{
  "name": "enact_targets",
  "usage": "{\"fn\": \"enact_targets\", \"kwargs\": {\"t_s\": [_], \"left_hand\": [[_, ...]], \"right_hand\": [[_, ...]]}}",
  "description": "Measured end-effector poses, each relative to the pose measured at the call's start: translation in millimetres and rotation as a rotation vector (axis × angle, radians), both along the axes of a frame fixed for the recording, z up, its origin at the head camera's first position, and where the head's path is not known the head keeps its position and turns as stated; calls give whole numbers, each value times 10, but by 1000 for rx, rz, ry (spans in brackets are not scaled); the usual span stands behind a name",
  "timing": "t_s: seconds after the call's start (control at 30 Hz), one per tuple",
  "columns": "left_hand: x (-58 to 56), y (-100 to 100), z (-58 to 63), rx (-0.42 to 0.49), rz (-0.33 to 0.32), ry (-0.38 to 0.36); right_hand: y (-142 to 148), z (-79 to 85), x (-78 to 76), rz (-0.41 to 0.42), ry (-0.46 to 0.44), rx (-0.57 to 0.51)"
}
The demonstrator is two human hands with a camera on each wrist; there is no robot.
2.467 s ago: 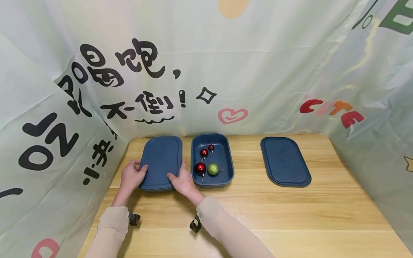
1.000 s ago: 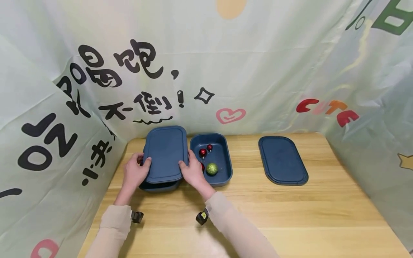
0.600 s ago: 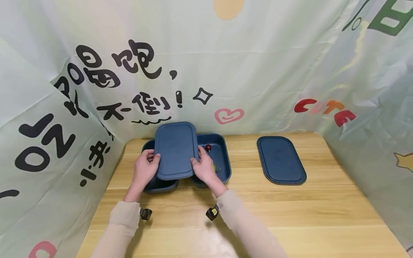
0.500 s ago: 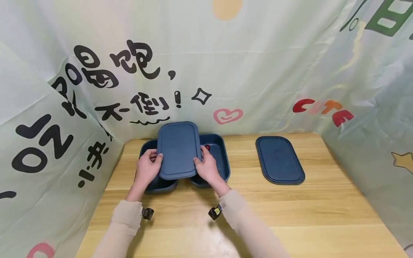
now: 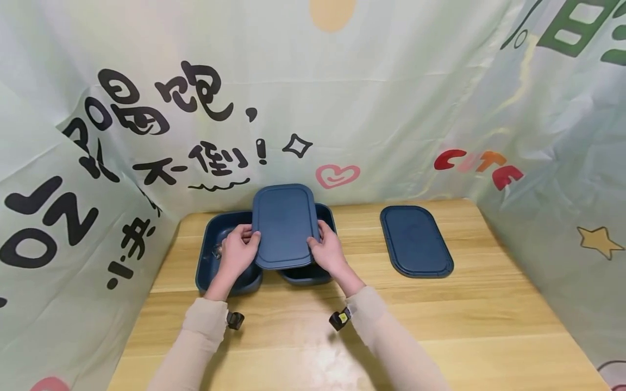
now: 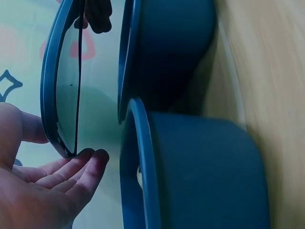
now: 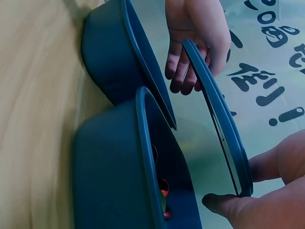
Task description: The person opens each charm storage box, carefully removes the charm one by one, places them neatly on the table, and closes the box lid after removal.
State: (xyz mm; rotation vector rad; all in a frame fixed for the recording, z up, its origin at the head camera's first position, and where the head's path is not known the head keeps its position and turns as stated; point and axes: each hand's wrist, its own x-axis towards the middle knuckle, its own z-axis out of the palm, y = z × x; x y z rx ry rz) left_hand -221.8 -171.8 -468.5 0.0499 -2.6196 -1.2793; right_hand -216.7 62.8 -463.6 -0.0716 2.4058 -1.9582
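A dark blue container lid (image 5: 285,225) is held up between both hands, close over the right-hand container (image 5: 305,276) and partly over the gap beside it. My left hand (image 5: 237,252) pinches its left edge, thumb on top and fingers under. The opposite edge is gripped the same way by my right hand (image 5: 330,252). The left-hand container (image 5: 210,266) stands uncovered with a small shiny ornament (image 5: 218,251) inside. Through the right wrist view, red ornaments (image 7: 164,186) and a bit of green show inside the right-hand container; from the head view the lid hides them.
A second blue lid (image 5: 417,240) lies flat on the wooden table (image 5: 371,320), to the right. Behind the table hangs a pale printed cloth (image 5: 391,119), which also closes off both sides.
The lid first covered the left-hand container. Both hands lifted it off and carried it rightward over the other container, uncovering the first and hiding the red and green ornaments from the head view.
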Motion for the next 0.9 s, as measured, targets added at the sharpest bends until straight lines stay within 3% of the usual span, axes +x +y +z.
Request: {"fn": "enact_targets", "kwargs": {"t_s": [0.53,0.9], "left_hand": [[-47,315,61,70,-59,-43],[-62,580,85,228,-79,-59]], "right_hand": [[337,6,12,-50,-36,39],[587,1,10,-75,-62,49]]}}
